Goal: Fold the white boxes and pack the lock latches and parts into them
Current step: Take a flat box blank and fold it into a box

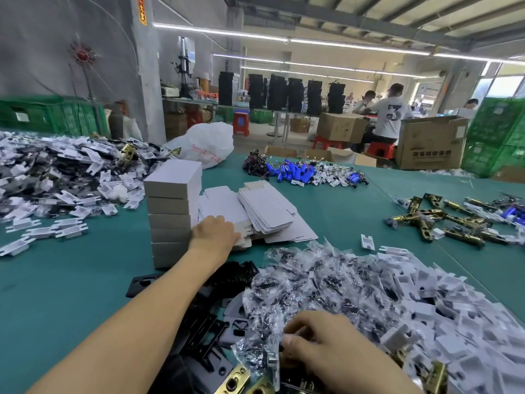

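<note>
- A packer's left hand (216, 231) reaches across the green-topped counter (71, 280) to a loose pile of flat, unfolded white cardboard box blanks (267, 209). Its fingertips are on the pile's near edge; whether they have pinched a sheet cannot be told.
- The blanks lie at one o'clock from that hand, their long axis running roughly eleven to five. The left hand is by far the nearer.
- Just beside it, at nine o'clock, stands a stack of folded white boxes (170, 211).
- The right hand (326, 345), at six o'clock, is curled tight in a heap of clear plastic packets of small dark parts (326, 280); what it holds is hidden.
- Brass-coloured lock latches (443, 220) lie well apart at three o'clock.
- Red lettering on a white plastic sack (207, 143) and dark characters on a brown cardboard carton (429, 143) are too blurred to read.
</note>
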Motion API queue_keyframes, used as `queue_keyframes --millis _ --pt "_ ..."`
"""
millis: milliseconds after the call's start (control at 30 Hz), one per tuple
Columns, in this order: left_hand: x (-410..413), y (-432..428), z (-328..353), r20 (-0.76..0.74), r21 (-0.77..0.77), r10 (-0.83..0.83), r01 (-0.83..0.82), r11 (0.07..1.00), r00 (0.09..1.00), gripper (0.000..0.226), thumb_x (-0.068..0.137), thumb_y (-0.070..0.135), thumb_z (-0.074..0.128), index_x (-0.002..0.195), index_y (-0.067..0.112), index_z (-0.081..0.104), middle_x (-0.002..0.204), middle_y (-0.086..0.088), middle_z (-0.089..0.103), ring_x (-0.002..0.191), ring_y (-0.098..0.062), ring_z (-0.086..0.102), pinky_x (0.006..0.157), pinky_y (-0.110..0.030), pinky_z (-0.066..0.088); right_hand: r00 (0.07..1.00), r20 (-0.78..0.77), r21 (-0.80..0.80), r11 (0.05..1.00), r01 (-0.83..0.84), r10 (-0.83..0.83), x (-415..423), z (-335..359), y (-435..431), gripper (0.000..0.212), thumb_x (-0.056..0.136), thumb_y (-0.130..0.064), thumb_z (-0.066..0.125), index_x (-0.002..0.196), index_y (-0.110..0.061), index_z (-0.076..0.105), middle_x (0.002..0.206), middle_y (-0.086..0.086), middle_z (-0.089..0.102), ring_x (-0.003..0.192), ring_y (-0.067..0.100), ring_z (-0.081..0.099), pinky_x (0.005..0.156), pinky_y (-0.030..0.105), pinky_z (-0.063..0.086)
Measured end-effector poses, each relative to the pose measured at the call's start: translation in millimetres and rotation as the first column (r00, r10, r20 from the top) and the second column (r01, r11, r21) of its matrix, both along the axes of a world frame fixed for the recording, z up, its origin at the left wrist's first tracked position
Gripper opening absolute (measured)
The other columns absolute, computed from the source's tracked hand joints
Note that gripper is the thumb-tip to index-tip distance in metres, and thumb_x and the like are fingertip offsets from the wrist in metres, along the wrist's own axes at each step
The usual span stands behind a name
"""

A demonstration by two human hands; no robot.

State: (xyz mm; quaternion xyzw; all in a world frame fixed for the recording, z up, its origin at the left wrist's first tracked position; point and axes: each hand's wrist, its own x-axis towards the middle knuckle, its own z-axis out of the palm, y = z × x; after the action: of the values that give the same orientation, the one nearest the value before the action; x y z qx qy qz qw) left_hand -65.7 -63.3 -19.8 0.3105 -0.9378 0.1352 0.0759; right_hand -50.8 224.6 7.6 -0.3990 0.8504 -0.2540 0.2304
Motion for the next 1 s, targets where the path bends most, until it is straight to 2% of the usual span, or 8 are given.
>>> queue_keyframes --millis 133,300,400,533,633,767,867,1000 --pt "2 -2 0 0.06 -0.048 0.002 0.001 0.999 0.998 0.022 0.104 0.027 0.05 0.116 0.02 0.067 0.113 -0.003 0.064 0.108 -0.025 0.061 0.07 -0.032 0.049 1.0 -0.02 0.027 1.0 -0.004 0.004 0 -2 -2 0.019 0.094 -0.043 0.06 0.1 -0.027 0.068 0.1 -0.01 0.07 0.09 0.002 0.065 0.087 0.026 0.055" --pt "3 -1 4 0.104 -0.056 -0.026 0.032 0.998 0.994 0.02 0.103 0.021 0.052 0.116 0.015 0.066 0.114 -0.005 0.065 0.109 -0.026 0.06 0.068 -0.033 0.046 0.999 -0.039 0.051 0.999 -0.016 0.018 0 0 -2 0.023 0.093 -0.047 0.059 0.103 -0.028 0.068 0.098 -0.011 0.068 0.086 0.001 0.063 0.076 0.017 0.053" --pt "7 4 6 0.091 -0.031 -0.046 0.049 0.998 0.995 0.019 0.099 0.01 0.055 0.115 0.011 0.065 0.116 -0.007 0.063 0.111 -0.026 0.057 0.067 -0.035 0.044 0.999 -0.038 0.062 0.998 -0.027 0.029 -2 2 -4 0.024 0.094 -0.047 0.059 0.102 -0.027 0.068 0.1 -0.01 0.068 0.087 0.004 0.063 0.078 0.02 0.053" --pt "10 11 8 0.123 -0.059 -0.058 0.066 0.996 0.991 0.037 0.085 -0.008 0.061 0.117 0.011 0.063 0.116 -0.007 0.063 0.113 -0.028 0.057 0.078 -0.04 0.054 1.0 -0.006 0.08 0.996 -0.026 0.027 -5 2 -6 0.022 0.093 -0.046 0.06 0.102 -0.027 0.066 0.102 -0.006 0.067 0.089 0.007 0.064 0.082 0.025 0.053" --pt "9 11 8 0.154 -0.122 -0.112 0.131 0.984 0.982 0.039 0.086 -0.008 0.061 0.12 0.009 0.059 0.117 -0.009 0.063 0.112 -0.029 0.059 0.081 -0.042 0.056 0.999 -0.015 0.08 0.996 -0.034 0.036 -8 2 -6 0.023 0.093 -0.047 0.06 0.102 -0.027 0.067 0.103 -0.006 0.068 0.089 0.006 0.063 0.081 0.024 0.052" --pt "8 16 1 0.12 -0.228 -0.118 0.143 0.963 0.986 0.033 0.093 -0.007 0.052 0.122 0.008 0.054 0.11 -0.007 0.069 0.105 -0.028 0.064 0.073 -0.037 0.052 0.999 -0.004 0.085 0.995 -0.048 0.048 -10 0 -7 0.019 0.092 -0.048 0.06 0.097 -0.03 0.064 0.099 -0.007 0.067 0.085 0.004 0.062 0.078 0.022 0.051" --pt "4 20 3 0.136 -0.208 -0.098 0.125 0.97 0.986 0.035 0.09 -0.009 0.054 0.121 0.006 0.056 0.116 -0.01 0.067 0.11 -0.03 0.063 0.075 -0.037 0.051 0.999 0.008 0.078 0.996 -0.049 0.048 -12 -1 -7 0.021 0.091 -0.05 0.06 0.098 -0.031 0.064 0.096 -0.009 0.066 0.082 0.003 0.062 0.078 0.024 0.052" --pt "5 20 9 0.124 -0.182 -0.123 0.144 0.973 0.985 0.03 0.089 -0.005 0.056 0.115 0.009 0.061 0.114 -0.009 0.065 0.108 -0.029 0.064 0.066 -0.034 0.042 0.998 -0.006 0.076 0.995 -0.058 0.058 -12 -1 -7 0.025 0.091 -0.051 0.059 0.103 -0.029 0.065 0.097 -0.008 0.066 0.082 0.003 0.061 0.078 0.025 0.052"
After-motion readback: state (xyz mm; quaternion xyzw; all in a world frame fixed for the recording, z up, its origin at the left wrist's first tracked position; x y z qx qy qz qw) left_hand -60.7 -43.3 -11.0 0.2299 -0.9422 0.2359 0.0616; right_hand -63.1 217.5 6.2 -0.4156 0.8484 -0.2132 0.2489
